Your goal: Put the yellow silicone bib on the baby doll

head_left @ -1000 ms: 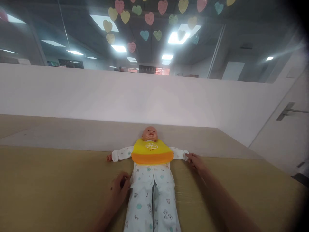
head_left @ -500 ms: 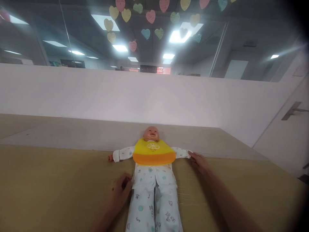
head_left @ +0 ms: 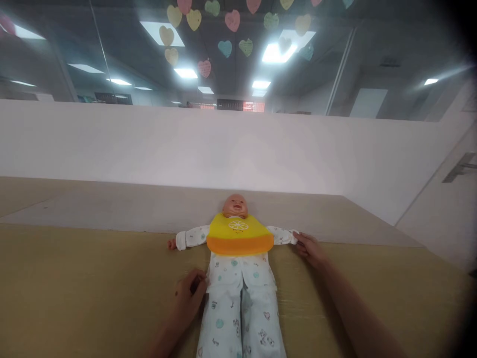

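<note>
A baby doll [head_left: 235,205] lies on its back with both arms stretched out sideways. It wears a white printed shirt [head_left: 231,268], matching trousers [head_left: 221,323] and a yellow bib [head_left: 240,228] with an orange lower pocket and a citrus-slice print. My right hand [head_left: 312,250] pinches the sleeve cuff [head_left: 294,237] of the doll's arm on the right, hiding the doll's hand there. My left hand [head_left: 190,292] is curled closed at the shirt's left edge, by the doll's hip. What lies between those fingertips is hidden.
The doll rests on a tan tabletop [head_left: 93,278] with a paler strip across the back. Behind it rises a white wall [head_left: 186,144] topped by glass with heart-shaped notes [head_left: 232,21]. A door handle [head_left: 460,166] shows at the far right.
The view has shifted slightly, so the doll appears a little further right. Both hands keep nearly the same places on the doll, the right one still at the cuff.
</note>
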The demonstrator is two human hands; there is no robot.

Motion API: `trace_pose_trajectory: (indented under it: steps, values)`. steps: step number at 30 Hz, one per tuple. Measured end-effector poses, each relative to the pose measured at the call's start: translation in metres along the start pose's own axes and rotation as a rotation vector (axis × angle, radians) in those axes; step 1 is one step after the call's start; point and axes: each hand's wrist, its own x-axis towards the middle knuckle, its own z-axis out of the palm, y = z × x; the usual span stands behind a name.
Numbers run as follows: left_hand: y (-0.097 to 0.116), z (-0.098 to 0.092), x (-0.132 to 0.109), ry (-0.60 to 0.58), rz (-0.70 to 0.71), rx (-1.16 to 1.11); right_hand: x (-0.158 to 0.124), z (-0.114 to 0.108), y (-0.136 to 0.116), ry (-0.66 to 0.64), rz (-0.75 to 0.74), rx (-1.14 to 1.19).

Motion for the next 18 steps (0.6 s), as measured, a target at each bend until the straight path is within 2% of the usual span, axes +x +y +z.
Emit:
trace_pose_trajectory:
  steps: [3, 7, 12, 18]
  values:
    - [0.002, -0.001, -0.001, -0.018, -0.014, -0.019, 0.006, -0.007, 0.002, -0.15, 0.214, 0.134]
    - [0.004, -0.006, 0.0, -0.015, -0.022, -0.034, 0.008, -0.015, 0.001, -0.233, 0.374, 0.257]
    - [0.002, -0.01, 0.005, 0.032, -0.066, -0.02, 0.009, -0.015, 0.005, -0.248, 0.42, 0.395]
    - [0.005, -0.01, 0.003, 0.006, -0.054, 0.01, 0.013, -0.013, 0.014, -0.251, 0.413, 0.501]
